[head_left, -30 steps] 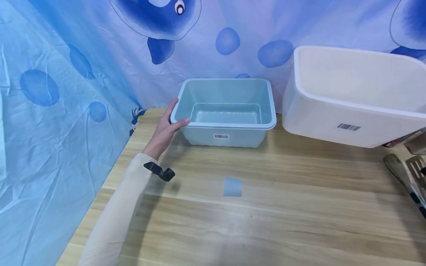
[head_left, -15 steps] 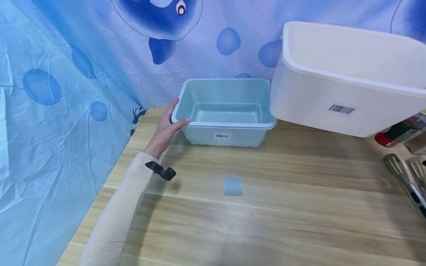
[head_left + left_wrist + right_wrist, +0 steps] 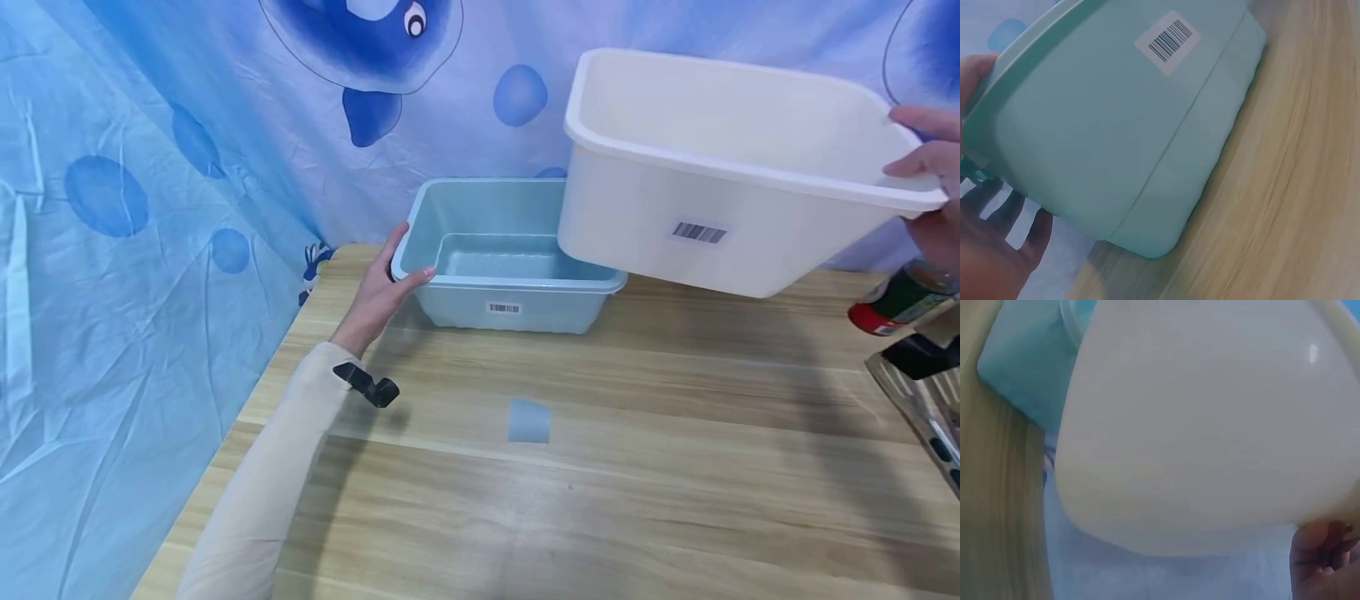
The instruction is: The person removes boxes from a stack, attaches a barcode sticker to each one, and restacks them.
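Observation:
A light teal plastic basin with a barcode label stands at the back of the wooden table. My left hand grips its left rim, thumb over the front corner and fingers under the lip in the left wrist view. In the air to the right, a white plastic bin, tilted with its left side higher, overlaps the right part of the basin in the head view. My right hand holds the white bin by its right rim. Whether the two containers touch, I cannot tell.
A bottle with a red cap lies at the right rear of the table. Metal slotted utensils lie in front of it. A pale blue square marks the table. A blue patterned curtain hangs behind and left.
The white bin has risen and moved left over the basin, and my right hand has come into the head view on its rim. My left hand and the basin have stayed put.

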A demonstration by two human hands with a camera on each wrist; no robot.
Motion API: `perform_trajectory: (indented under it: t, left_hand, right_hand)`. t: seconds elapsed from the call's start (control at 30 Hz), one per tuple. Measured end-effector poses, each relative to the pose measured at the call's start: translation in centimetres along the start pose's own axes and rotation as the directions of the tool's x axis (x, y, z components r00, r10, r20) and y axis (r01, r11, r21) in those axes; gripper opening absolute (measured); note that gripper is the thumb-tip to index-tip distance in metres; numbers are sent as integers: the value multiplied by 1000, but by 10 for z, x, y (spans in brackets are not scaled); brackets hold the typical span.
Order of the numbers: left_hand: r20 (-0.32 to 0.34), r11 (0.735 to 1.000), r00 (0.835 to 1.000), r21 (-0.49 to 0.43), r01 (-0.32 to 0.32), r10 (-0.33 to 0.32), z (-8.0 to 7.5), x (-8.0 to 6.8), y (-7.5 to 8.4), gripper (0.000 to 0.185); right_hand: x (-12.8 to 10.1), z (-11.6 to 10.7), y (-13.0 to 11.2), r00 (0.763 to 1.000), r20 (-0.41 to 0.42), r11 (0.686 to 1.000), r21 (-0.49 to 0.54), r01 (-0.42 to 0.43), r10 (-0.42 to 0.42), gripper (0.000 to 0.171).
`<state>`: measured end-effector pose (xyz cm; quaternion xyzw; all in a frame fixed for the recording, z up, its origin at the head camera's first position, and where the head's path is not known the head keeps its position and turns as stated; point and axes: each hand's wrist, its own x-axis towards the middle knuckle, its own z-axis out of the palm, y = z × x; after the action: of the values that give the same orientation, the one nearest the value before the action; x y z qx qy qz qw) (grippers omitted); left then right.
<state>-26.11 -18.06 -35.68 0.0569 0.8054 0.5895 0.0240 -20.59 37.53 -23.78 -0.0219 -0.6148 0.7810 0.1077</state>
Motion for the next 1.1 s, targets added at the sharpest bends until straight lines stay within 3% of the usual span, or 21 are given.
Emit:
perform_trajectory:
  t: [0.1,0.27,0.63,0.87,1.1]
  left_hand:
    - [0,1000,1000,-2,-1,1,-1,0,0,84]
    - [-2,1000,1000,7,0,0,-2,-3,-1,83]
    - [-1,999,1000,43,-9,9,0,-3,2,84]
    - [1,1000,1000,29,-12,12,1,-1,0,85]
    - [9,999,1000,37,-27,26,6,3,0,87]
  right_hand:
    - [-5,30,0,999,-44,997,-76,-12,9,57]
    - [-10,66,0,1000,-15,985,-171,-25,22,61]
    - [-4,124,0,998,-9,998,17,-68,68,63]
    - [-4,166,3,999,-8,993,-107,-50,50,57]
    - [3,187,13,998,-16,989,-130,-69,67,54]
